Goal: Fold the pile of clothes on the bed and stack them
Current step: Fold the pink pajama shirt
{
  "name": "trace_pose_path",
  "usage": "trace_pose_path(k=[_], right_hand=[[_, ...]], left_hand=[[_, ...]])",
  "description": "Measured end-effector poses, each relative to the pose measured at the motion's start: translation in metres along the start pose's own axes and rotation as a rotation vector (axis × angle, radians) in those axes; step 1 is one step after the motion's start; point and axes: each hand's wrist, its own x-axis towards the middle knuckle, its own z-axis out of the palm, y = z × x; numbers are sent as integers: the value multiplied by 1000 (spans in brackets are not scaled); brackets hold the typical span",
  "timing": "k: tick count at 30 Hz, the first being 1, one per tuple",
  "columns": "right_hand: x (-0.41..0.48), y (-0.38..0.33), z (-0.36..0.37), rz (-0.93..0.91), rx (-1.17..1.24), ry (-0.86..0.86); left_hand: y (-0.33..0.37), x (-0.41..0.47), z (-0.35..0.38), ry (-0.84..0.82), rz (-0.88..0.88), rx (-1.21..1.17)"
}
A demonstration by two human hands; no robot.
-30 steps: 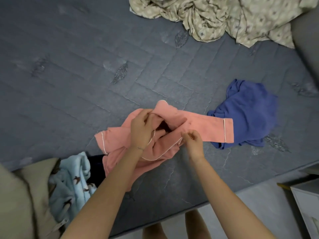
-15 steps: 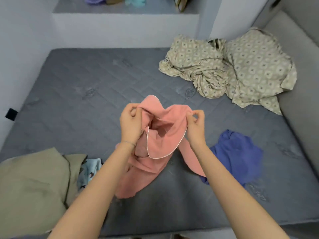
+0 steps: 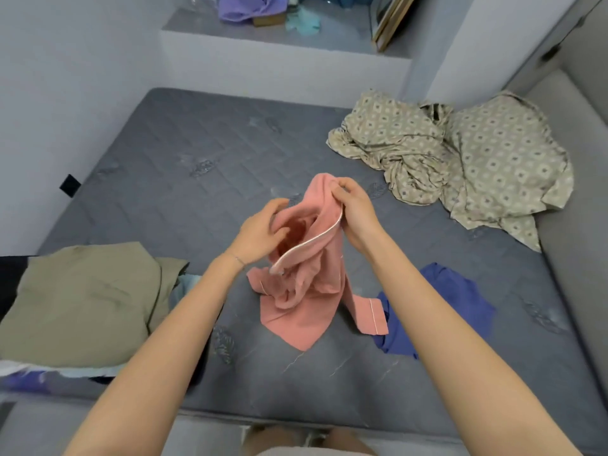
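We hold the pink top [image 3: 306, 284] above the bed's [image 3: 164, 179] middle, right hand [image 3: 353, 212] pinching its top edge, left hand [image 3: 260, 233] open against it. Nothing looks stacked: the blue garment [image 3: 460, 307] (near edge) and left-edge pile [image 3: 79, 301] remain.

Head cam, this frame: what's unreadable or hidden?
- Pink pajama garment: top or trousers unclear, bunched in both hands.
- Left hand grip: fingertips buried in pink folds.
- Light blue garment: mostly under the olive garment.
- Ledge clutter: cut by the top edge, blurred.
- Blue garment: crumpled, partly behind right forearm.
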Motion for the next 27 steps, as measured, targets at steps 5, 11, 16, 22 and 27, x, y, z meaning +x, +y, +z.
trace_pose_path(k=[5,11,16,22,27], right_hand=[[-11,11,-7,78,9,37],[-18,31,-30,103,-234,186],[-29,60,-21,167,-319,152],[-29,58,-26,190,-45,266],[-25,59,-37,376,50,207]], left_hand=[[9,1,3,58,114,57],[14,9,-7,83,66,79],[21,19,-7,70,58,71],[9,25,-18,118,-22,79],[-10,32,-28,68,-49,110]])
